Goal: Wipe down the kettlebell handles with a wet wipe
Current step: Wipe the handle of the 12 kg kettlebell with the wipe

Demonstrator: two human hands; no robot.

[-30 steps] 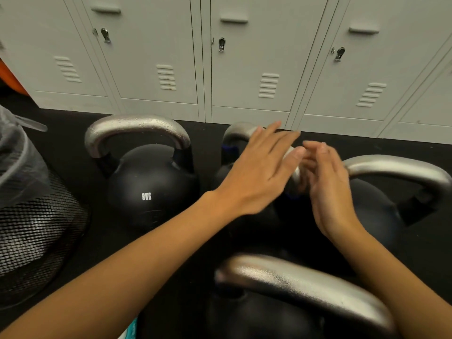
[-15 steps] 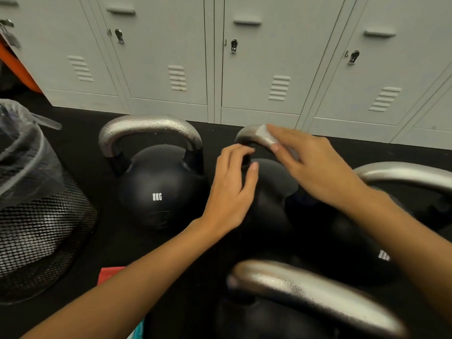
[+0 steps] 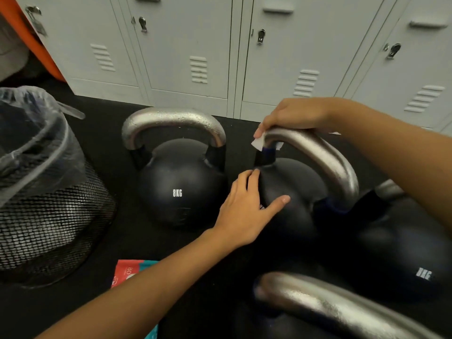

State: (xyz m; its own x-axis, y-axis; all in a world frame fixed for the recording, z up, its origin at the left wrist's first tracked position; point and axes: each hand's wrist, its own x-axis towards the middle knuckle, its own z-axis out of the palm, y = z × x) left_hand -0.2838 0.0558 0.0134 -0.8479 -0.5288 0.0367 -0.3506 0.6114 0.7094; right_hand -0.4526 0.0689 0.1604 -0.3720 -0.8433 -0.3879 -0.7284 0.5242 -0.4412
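Nearest the camera, a silver kettlebell handle [image 3: 342, 307] is curving across the lower right of the view, blurred, with its black body mostly out of sight. To its left, a red and teal wipe packet [image 3: 129, 271] is lying flat on the black floor [image 3: 102, 133], partly hidden under the left forearm.

A little farther on, the left hand [image 3: 247, 211] is resting on the round black body of the middle kettlebell [image 3: 293, 196], its fingers [image 3: 277, 203] spread in a loose curve against the side and the thumb lying over the front; it is bracing the ball, not closing round anything. To the right, another kettlebell [image 3: 401, 253] marked 8KG is sitting just beside the middle one.

At the left edge of the floor, a black mesh bin [image 3: 49, 216] lined with a clear bag is standing well apart from the weights. Between the bin and the middle kettlebell, a fourth kettlebell [image 3: 183, 187] marked 8KG is standing upright, its silver handle beaded with droplets.

Farther back, the right hand [image 3: 296, 116] is curling over the top of the middle kettlebell's handle [image 3: 318, 152], pressing a white wet wipe [image 3: 259, 143] against the handle's left bend. The wipe is showing below the fingertips and behind the handle.

Grey lockers [image 3: 195, 45] are lining the far edge of the floor.
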